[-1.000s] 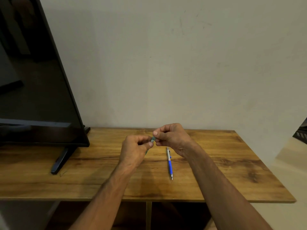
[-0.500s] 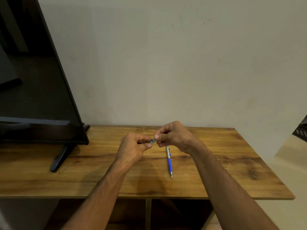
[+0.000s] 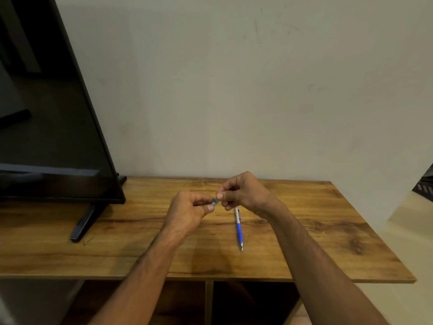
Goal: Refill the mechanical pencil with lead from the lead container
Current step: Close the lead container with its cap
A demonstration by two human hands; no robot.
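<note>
A small grey-green lead container [image 3: 214,202] is held above the middle of the wooden table [image 3: 328,231]. My left hand [image 3: 189,212] is closed around its body, which is mostly hidden in the fist. My right hand [image 3: 241,193] pinches at the container's exposed end with thumb and forefinger. A blue and white mechanical pencil [image 3: 239,228] lies flat on the table just below my right hand, its metal tip pointing toward me. No lead is visible.
A black television [image 3: 46,125] on a dark stand foot [image 3: 82,226] fills the left of the table. A plain wall rises right behind the table. The table's right edge drops off near a dark object [image 3: 424,184].
Both hands stay together on the container and have drifted slightly; the fingers of my right hand shifted at its end. The pencil has not moved.
</note>
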